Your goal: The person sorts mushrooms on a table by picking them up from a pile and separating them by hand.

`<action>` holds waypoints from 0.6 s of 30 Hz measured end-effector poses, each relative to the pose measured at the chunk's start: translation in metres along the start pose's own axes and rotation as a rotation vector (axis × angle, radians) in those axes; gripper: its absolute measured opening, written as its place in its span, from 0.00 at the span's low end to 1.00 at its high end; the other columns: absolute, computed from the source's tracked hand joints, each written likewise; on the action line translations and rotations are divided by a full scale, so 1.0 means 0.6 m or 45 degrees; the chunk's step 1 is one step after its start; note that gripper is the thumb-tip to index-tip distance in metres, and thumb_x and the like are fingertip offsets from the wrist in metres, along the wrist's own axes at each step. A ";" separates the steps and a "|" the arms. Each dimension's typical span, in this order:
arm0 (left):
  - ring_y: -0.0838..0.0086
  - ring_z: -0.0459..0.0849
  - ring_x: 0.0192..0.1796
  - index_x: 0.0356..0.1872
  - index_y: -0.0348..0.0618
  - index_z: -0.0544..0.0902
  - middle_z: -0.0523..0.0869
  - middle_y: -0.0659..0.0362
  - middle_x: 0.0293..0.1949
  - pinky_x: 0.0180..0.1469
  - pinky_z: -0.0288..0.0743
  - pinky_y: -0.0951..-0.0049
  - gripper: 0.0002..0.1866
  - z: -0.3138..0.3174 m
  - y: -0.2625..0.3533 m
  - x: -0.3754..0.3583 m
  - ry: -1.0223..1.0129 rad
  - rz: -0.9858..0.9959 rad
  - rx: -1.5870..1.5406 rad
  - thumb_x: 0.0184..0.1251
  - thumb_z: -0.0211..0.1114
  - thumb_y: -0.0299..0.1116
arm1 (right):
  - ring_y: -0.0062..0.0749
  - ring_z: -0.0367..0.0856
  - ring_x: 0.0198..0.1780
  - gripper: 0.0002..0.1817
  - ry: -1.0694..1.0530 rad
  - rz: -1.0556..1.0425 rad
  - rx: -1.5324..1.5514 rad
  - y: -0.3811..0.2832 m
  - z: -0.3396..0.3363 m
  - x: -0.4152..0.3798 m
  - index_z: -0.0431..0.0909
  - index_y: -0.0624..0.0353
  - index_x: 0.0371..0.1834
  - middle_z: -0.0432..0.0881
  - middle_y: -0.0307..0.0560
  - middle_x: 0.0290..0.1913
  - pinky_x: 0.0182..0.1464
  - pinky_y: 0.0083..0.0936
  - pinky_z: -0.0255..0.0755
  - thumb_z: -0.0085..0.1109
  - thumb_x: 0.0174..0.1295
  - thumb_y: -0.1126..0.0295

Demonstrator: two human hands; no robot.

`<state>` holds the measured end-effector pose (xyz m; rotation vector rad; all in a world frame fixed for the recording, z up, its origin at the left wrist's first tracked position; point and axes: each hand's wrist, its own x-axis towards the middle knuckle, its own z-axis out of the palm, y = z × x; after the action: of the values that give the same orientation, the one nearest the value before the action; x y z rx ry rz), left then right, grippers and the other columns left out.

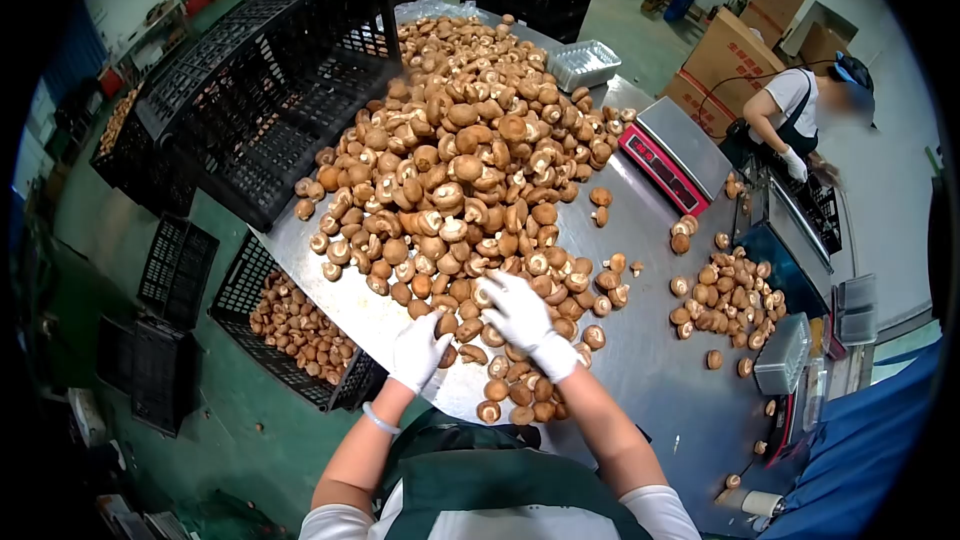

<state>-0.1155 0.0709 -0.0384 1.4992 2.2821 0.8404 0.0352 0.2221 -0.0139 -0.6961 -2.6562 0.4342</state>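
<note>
A large heap of brown shiitake mushrooms (460, 155) covers the metal table (640, 340). My left hand (418, 352), in a white glove, rests at the heap's near edge, thumb and fingers apart beside a few mushrooms. To its right, my right hand (520, 315), also gloved in white, reaches over the front of the heap with its fingers extended and touching mushrooms. I see nothing held in either hand; the undersides of the fingers are hidden. A small group of mushrooms (522, 392) lies below my right wrist, close to my apron.
A black crate (270, 90) leans tilted at the table's left; another crate (235, 285) with mushrooms stands below. A red scale (665, 168), a clear tray (583, 64) and a smaller mushroom pile (728, 300) sit rightward. A co-worker (790, 115) bends over equipment at right.
</note>
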 end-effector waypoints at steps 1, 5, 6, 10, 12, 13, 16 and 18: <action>0.56 0.82 0.36 0.50 0.43 0.77 0.81 0.50 0.35 0.41 0.76 0.63 0.21 0.005 -0.001 0.003 0.008 -0.005 0.011 0.55 0.68 0.36 | 0.44 0.73 0.55 0.27 -0.114 -0.094 -0.267 -0.004 0.019 0.011 0.71 0.50 0.59 0.71 0.48 0.59 0.53 0.36 0.71 0.63 0.54 0.61; 0.71 0.81 0.33 0.52 0.40 0.76 0.82 0.59 0.34 0.38 0.75 0.73 0.19 0.011 -0.034 -0.011 -0.061 -0.289 -0.708 0.61 0.65 0.32 | 0.44 0.74 0.53 0.23 0.047 0.098 0.157 0.012 0.040 0.023 0.73 0.51 0.57 0.75 0.48 0.55 0.54 0.34 0.70 0.60 0.56 0.63; 0.76 0.80 0.33 0.53 0.38 0.75 0.82 0.61 0.35 0.38 0.75 0.78 0.18 0.012 -0.045 -0.019 -0.111 -0.486 -1.212 0.64 0.63 0.31 | 0.40 0.76 0.51 0.20 0.049 0.146 0.471 0.008 0.015 0.021 0.74 0.53 0.56 0.78 0.48 0.52 0.52 0.30 0.71 0.57 0.60 0.64; 0.83 0.79 0.36 0.57 0.37 0.72 0.82 0.61 0.40 0.40 0.74 0.83 0.18 -0.025 -0.046 -0.040 -0.260 -0.685 -1.723 0.68 0.60 0.30 | 0.29 0.78 0.47 0.15 -0.181 0.870 2.068 -0.001 -0.024 -0.040 0.76 0.56 0.50 0.79 0.44 0.49 0.45 0.29 0.77 0.47 0.70 0.59; 0.82 0.79 0.37 0.58 0.37 0.72 0.82 0.61 0.40 0.40 0.74 0.82 0.19 -0.023 -0.033 -0.049 -0.262 -0.641 -1.711 0.67 0.60 0.30 | 0.27 0.80 0.44 0.19 -0.393 0.853 1.850 -0.028 -0.032 -0.060 0.74 0.63 0.52 0.80 0.45 0.48 0.49 0.27 0.74 0.48 0.68 0.59; 0.82 0.79 0.38 0.58 0.37 0.71 0.82 0.61 0.40 0.41 0.74 0.82 0.20 -0.022 -0.021 -0.052 -0.264 -0.594 -1.690 0.67 0.60 0.30 | 0.27 0.79 0.47 0.20 -0.473 0.766 1.609 -0.062 -0.043 -0.059 0.74 0.63 0.53 0.80 0.45 0.49 0.52 0.25 0.73 0.50 0.68 0.58; 0.83 0.77 0.34 0.54 0.40 0.78 0.80 0.64 0.35 0.39 0.74 0.83 0.17 -0.027 0.033 -0.054 -0.252 -0.299 -1.127 0.64 0.64 0.29 | 0.24 0.71 0.58 0.25 -0.473 0.787 1.820 -0.101 0.017 -0.089 0.68 0.62 0.63 0.75 0.43 0.57 0.61 0.21 0.65 0.55 0.66 0.61; 0.84 0.76 0.33 0.53 0.38 0.80 0.81 0.66 0.32 0.37 0.73 0.83 0.16 -0.034 0.038 -0.040 -0.255 -0.345 -1.150 0.65 0.63 0.31 | 0.25 0.73 0.57 0.24 -0.352 0.964 2.058 -0.098 0.031 -0.103 0.67 0.63 0.63 0.76 0.43 0.56 0.59 0.21 0.67 0.54 0.67 0.63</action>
<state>-0.0990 0.0494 -0.0103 0.7952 1.5427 1.3089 0.0536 0.1374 -0.0246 -0.9261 -1.2107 2.4666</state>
